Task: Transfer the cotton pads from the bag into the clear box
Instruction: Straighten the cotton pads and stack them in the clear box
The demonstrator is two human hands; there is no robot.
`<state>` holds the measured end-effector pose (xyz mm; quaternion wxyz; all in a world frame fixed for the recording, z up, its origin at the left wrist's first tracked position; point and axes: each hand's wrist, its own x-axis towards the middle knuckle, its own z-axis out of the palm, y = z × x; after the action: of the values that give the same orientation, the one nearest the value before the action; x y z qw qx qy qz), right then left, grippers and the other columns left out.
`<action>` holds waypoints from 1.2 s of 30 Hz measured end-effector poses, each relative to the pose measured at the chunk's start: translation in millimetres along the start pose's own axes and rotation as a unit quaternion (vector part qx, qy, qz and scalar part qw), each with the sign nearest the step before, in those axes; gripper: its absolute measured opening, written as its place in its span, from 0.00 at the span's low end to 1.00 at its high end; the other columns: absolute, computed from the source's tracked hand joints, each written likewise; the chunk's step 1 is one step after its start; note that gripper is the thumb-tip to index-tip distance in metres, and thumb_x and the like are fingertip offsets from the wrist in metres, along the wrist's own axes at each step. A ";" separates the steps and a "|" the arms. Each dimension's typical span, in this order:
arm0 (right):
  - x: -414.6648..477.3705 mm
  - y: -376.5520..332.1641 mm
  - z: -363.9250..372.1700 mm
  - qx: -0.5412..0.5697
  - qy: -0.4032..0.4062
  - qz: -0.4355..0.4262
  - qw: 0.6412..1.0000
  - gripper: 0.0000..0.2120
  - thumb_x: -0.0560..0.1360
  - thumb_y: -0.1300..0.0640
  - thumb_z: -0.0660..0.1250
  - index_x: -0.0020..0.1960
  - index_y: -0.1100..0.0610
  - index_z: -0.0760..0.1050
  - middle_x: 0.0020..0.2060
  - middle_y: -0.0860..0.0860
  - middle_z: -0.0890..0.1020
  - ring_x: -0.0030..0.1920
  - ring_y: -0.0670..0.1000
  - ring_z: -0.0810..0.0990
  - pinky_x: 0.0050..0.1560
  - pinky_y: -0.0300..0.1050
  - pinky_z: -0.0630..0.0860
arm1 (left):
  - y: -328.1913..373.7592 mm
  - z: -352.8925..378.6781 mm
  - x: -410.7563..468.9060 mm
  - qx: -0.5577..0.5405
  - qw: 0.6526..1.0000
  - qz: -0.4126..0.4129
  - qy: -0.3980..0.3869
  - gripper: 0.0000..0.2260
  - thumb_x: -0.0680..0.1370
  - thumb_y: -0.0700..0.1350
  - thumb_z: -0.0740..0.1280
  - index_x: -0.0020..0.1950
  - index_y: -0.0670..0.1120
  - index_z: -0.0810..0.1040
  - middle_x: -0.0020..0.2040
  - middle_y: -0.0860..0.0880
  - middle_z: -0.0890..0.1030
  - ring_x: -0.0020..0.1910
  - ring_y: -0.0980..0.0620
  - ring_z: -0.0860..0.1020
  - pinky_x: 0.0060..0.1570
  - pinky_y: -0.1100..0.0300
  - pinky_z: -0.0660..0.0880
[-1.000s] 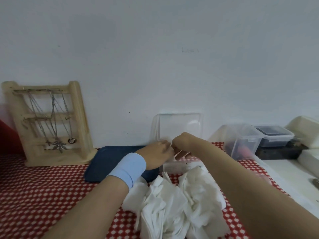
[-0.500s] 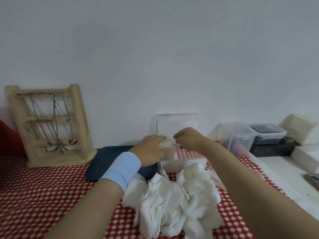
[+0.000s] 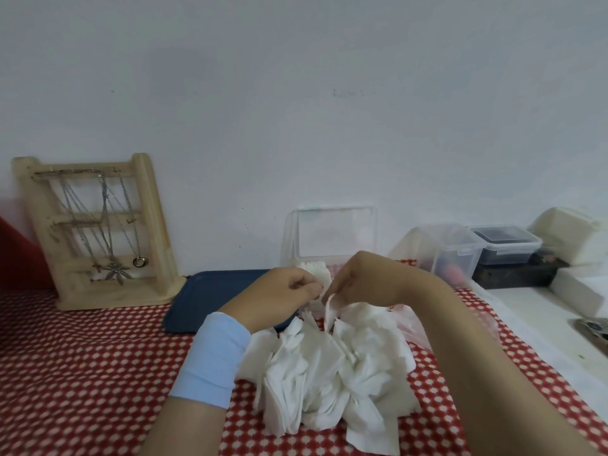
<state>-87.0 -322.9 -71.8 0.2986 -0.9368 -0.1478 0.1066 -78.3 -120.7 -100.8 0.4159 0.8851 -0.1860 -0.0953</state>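
**A:** ok so where are the pads [image 3: 329, 366] at?

**B:** mostly in one big crumpled white heap on the red checked cloth [image 3: 82, 373], right in front of the person, between the two forearms. A small stack [image 3: 314, 271] is already standing in the box [image 3: 332, 263], at its left end.

**A:** and the box is where?

**B:** at the back by the wall, just behind both hands. It's clear plastic, with the lid [image 3: 335, 232] flipped up. The bag [image 3: 414, 327] is thin pinkish plastic, poking out on the right of the heap under the right forearm.

**A:** what are the hands doing?

**B:** they're close together with a small gap, just above the far edge of the heap. The right hand [image 3: 358, 281] has its fingertips pinched on one pad [image 3: 330, 307], which hangs down as a strip to the heap. The left hand [image 3: 279, 291] has its fingers curled in toward the thumb, right in front of the stack. Honestly can't tell if it's got anything between them, it's too small and blurry. There's a light blue wristband [image 3: 214, 357] on that wrist.

**A:** anything else on there?

**B:** a navy tray [image 3: 210, 297] lies left of the heap, partly under the left hand. A wooden rack [image 3: 158, 232] with necklaces [image 3: 108, 225] leans on the wall at far left. Off to the right are a clear tub [image 3: 450, 248] and a dark-lidded one [image 3: 503, 245].
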 end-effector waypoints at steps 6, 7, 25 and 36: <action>5.8 1.2 -1.2 0.161 0.076 -0.030 0.984 0.03 0.77 0.58 0.73 0.45 0.56 0.85 0.33 0.46 0.85 0.35 0.47 0.82 0.42 0.39 0.76 | -1.6 1.1 3.4 -0.174 0.984 -0.036 -0.016 0.22 0.72 0.63 0.72 0.56 0.48 0.85 0.51 0.44 0.87 0.51 0.46 0.86 0.56 0.50 0.82; 7.6 1.6 0.4 0.162 0.076 -0.034 0.983 0.03 0.76 0.57 0.73 0.45 0.55 0.85 0.35 0.47 0.85 0.34 0.48 0.82 0.43 0.39 0.77 | -1.8 1.7 3.9 -0.178 0.984 -0.030 -0.013 0.16 0.74 0.56 0.74 0.56 0.48 0.85 0.50 0.45 0.87 0.50 0.46 0.86 0.54 0.51 0.83; 2.0 10.1 1.8 -0.097 -0.032 0.015 0.995 0.09 0.73 0.57 0.76 0.45 0.42 0.87 0.48 0.40 0.82 0.42 0.39 0.80 0.42 0.32 0.76 | -17.0 2.1 10.3 -0.161 0.978 -0.068 0.110 0.06 0.82 0.41 0.66 0.53 0.44 0.82 0.41 0.45 0.87 0.42 0.45 0.87 0.45 0.55 0.84; 4.5 6.8 -5.5 0.150 0.099 -0.079 0.981 0.08 0.80 0.62 0.68 0.55 0.55 0.84 0.28 0.36 0.77 0.30 0.37 0.74 0.34 0.31 0.71 | -10.7 6.3 8.6 -0.218 0.967 -0.063 0.113 0.04 0.80 0.40 0.70 0.52 0.43 0.85 0.41 0.49 0.87 0.39 0.51 0.86 0.37 0.62 0.82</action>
<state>-79.7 -329.6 -71.9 0.4564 -0.8727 -0.1733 0.0106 -69.9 -122.3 -113.2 0.6101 0.7881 -0.0568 -0.0588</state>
